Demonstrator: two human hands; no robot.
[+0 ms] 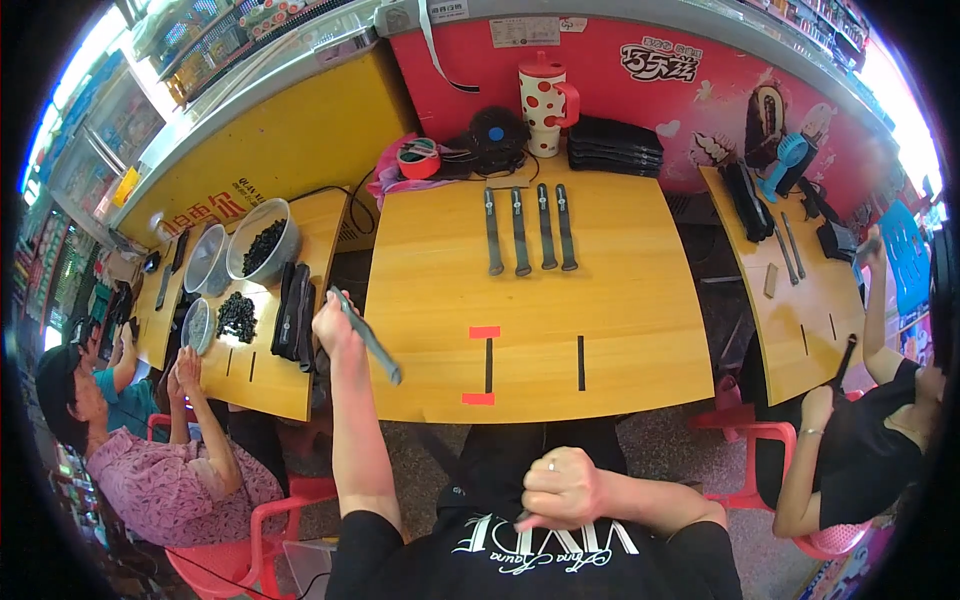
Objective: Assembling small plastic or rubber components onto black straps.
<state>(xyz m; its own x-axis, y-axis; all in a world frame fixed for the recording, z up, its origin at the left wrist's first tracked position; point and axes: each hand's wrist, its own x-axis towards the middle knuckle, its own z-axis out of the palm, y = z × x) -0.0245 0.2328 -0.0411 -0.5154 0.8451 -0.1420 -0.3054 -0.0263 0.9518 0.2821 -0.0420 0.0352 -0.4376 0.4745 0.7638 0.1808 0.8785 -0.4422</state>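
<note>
Raised beyond the left front corner of the table, my left hand (338, 325) is closed around a long, narrow dark grey strap-like piece (371, 343) with a rounded end, which slants down to the right. My right hand (562, 485) makes a fist close to my chest, a ring on one finger; whatever it grips is hidden. A blurred dark strip (436, 450) shows between my arms, and I cannot tell what it is joined to. Several similar grey strap-like pieces (519, 230) lie side by side, lengthwise, toward the back of the wooden table (430, 290).
Black tape lines (581, 363) and red tape (485, 332) mark the table's front. Behind stand a dotted tumbler (543, 105), a black fan (497, 138) and stacked black pouches (613, 146). People sit at side tables; the left one holds clear tubs (264, 240) of black parts.
</note>
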